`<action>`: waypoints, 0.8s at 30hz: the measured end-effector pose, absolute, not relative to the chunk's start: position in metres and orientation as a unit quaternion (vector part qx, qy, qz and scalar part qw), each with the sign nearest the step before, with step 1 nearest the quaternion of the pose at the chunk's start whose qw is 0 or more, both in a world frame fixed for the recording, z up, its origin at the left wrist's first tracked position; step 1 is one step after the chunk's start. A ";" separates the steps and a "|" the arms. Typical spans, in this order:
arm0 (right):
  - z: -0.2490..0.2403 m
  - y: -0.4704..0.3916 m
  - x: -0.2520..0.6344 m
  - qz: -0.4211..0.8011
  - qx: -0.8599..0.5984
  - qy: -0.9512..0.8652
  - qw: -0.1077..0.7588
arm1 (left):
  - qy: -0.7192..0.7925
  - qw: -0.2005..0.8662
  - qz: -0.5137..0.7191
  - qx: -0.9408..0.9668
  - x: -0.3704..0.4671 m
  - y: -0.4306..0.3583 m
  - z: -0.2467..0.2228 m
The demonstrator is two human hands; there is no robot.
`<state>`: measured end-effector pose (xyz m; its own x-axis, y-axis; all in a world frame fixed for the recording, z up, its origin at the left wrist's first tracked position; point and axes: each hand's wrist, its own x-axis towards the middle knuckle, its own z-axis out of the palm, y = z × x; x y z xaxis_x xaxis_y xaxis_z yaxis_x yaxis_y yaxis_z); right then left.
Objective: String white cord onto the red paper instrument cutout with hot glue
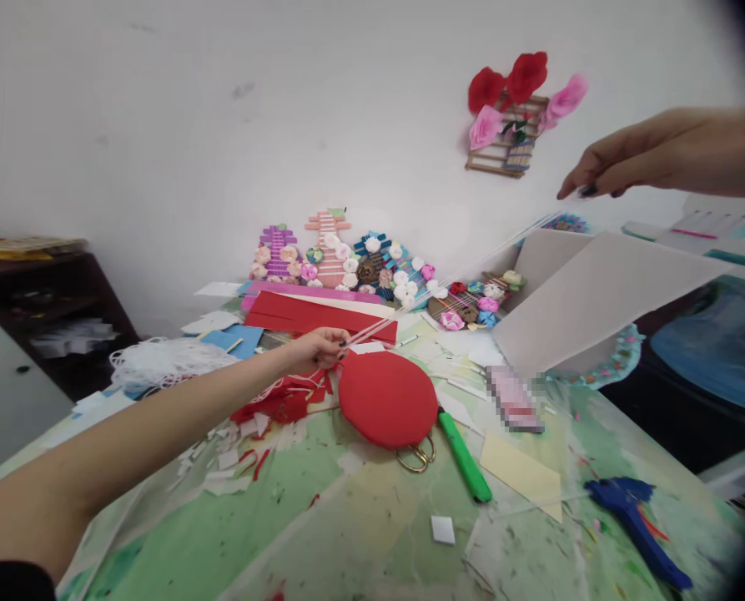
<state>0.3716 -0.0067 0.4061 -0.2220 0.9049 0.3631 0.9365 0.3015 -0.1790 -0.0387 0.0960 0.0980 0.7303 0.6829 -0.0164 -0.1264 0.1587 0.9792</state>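
Several strands of white string (472, 265) run taut in a diagonal between my two hands. My left hand (318, 349) pinches their lower end, just above the table and beside the upper left edge of a red round disc (388, 399). High on the right, my right hand (647, 163) is closed on the other end, well above the table. Gold scissor handles (416, 456) stick out from under the disc. Right of it lies a green marker-shaped tool (465, 457). A tangled heap of white string (165, 363) rests left of my left hand.
Red strips (319, 317) and paper-flower crafts (331, 255) stand along the wall. A blue glue gun (638, 526) lies front right, near a pixelated phone-like object (515, 399) and a cream paper (522, 474). White scraps (228, 459) litter the left. A dark shelf (65, 292) stands far left.
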 end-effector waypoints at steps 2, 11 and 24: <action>0.401 -0.005 0.382 -0.022 -0.600 -0.774 0.203 | 0.250 0.703 0.313 0.588 -0.048 0.102 0.100; 0.362 -0.013 0.372 0.031 -0.626 -0.749 0.214 | 0.309 0.599 0.340 0.656 -0.089 0.112 0.142; 0.258 0.032 0.384 0.098 -0.556 -0.773 0.289 | 0.414 -0.111 0.127 0.894 -0.107 0.089 0.300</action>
<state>0.3839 0.0316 0.2579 -0.2139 0.9162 0.3388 0.8031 0.3624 -0.4730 -0.1069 0.0890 0.3003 0.6246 0.7127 0.3192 0.7690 -0.6324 -0.0926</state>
